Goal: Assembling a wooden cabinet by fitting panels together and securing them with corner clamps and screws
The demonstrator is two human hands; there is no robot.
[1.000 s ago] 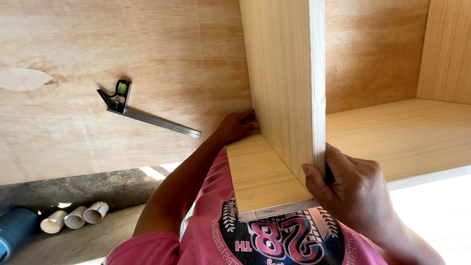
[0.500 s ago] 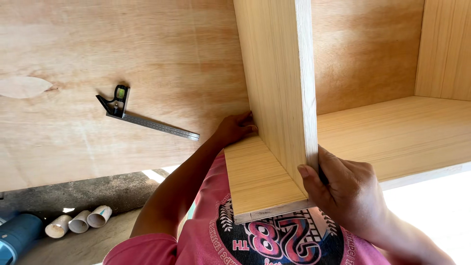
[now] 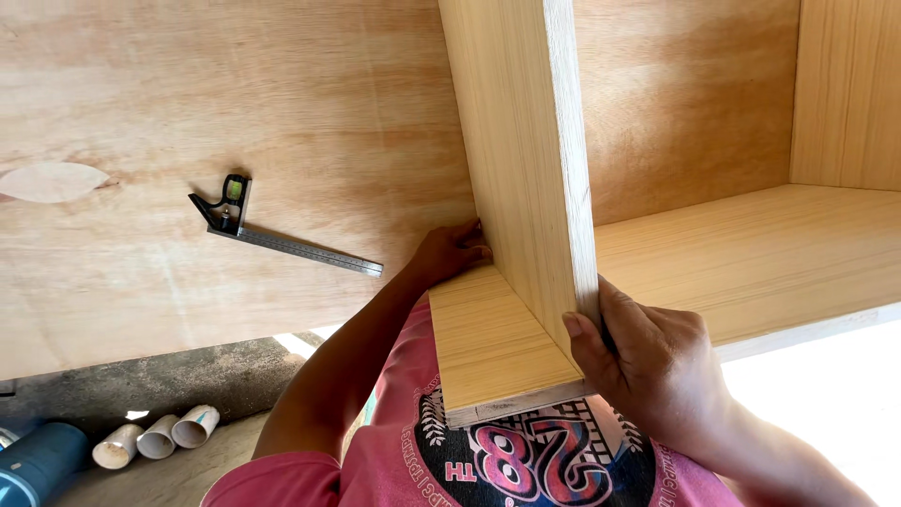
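An upright pale wooden divider board is seen standing on a flat pale wooden shelf panel, set square against a large reddish plywood back sheet. The right hand is closed around the near front edge of the divider board, thumb laid along its face, fingers wrapped out of sight behind it, just above the joint with the shelf panel. The left hand is pressed into the inner corner where the divider board, shelf panel and plywood sheet meet; its fingers are bent against the wood, and whether anything is gripped cannot be told. A black-headed metal combination square with a small green level vial is lying flat on the plywood sheet, well apart from the left hand, toward the sheet's left part. A pale oval patch is noted near the sheet's left edge. Further wooden carcass panels are seen at the upper right. Below the sheet's lower edge, on the concrete floor, three short white plastic pipe pieces lie side by side, with a blue cylindrical object just beside them. A pink printed shirt is visible beneath the shelf panel.
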